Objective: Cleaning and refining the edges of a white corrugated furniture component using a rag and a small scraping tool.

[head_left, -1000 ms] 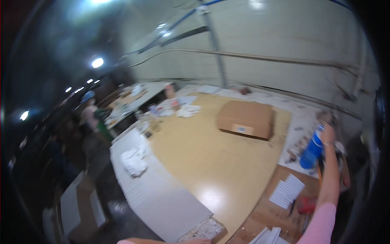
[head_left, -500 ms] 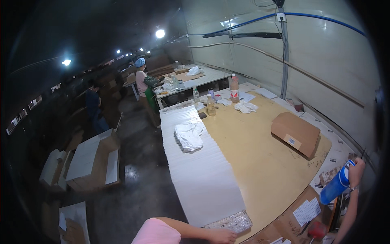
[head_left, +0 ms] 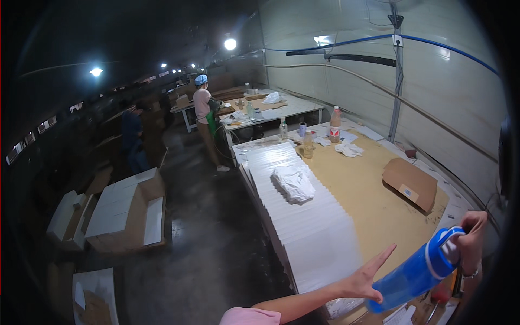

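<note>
Right hand (head_left: 472,238) is clamped on the cap end of a translucent blue cylindrical bottle with a blue-and-white top (head_left: 406,281), which tilts with its base down toward the person's left, above the near right part of the table. Across from it, the left hand (head_left: 364,281) is spread, thumb well apart from the fingers; its thumb tip meets the bottle's base in my line of sight, though I can't tell whether it presses. That forearm passes over the near end of a long white ridged sheet (head_left: 303,238) running along the table's left edge, a crumpled white cloth (head_left: 294,183) on it. Beyond the hands, a stretch of yellow-tan tabletop (head_left: 379,216) reaches to a brown cardboard box (head_left: 409,181) near the right edge. Dark grey floor (head_left: 206,260) makes a broad aisle between the table and stacked white panels (head_left: 122,211).
</note>
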The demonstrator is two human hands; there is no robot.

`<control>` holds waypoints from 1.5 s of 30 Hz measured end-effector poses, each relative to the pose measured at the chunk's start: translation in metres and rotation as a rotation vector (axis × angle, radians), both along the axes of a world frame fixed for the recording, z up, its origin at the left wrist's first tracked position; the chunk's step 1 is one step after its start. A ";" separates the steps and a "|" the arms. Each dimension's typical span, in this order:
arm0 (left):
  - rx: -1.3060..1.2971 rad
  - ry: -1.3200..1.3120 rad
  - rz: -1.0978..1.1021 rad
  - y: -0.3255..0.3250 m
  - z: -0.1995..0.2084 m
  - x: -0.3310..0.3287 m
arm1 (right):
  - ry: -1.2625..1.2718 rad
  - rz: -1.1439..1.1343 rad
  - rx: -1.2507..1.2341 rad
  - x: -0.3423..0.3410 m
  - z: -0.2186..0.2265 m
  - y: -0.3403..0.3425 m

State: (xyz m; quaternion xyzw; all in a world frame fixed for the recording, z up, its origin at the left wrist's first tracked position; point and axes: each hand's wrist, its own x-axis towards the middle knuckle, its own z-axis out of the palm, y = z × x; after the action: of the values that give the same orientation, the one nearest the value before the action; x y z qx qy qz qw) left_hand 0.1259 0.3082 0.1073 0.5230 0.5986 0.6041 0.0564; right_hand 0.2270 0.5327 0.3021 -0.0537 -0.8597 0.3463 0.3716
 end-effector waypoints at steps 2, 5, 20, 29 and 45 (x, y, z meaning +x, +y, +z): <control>0.029 -0.189 -0.064 -0.052 0.002 -0.008 | 0.078 0.212 -0.101 -0.040 -0.019 -0.058; 0.076 -0.303 -0.363 -0.074 0.013 0.010 | -0.056 0.332 -0.065 0.007 -0.013 -0.088; 0.121 -0.542 -0.484 -0.145 0.029 0.066 | 0.247 1.149 0.571 -0.026 0.003 -0.176; 0.010 -0.516 -0.222 -0.166 0.033 0.068 | -0.129 1.014 0.457 0.006 0.050 -0.186; 0.030 -0.416 -0.005 -0.165 0.029 0.070 | -0.439 0.705 0.357 0.022 0.047 -0.181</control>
State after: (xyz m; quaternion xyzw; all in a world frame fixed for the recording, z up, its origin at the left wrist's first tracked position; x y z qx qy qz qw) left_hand 0.1961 0.1430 0.1359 0.3895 0.5637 0.7076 0.1727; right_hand 0.2489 0.3517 0.3494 0.2352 -0.9301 0.2787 0.0434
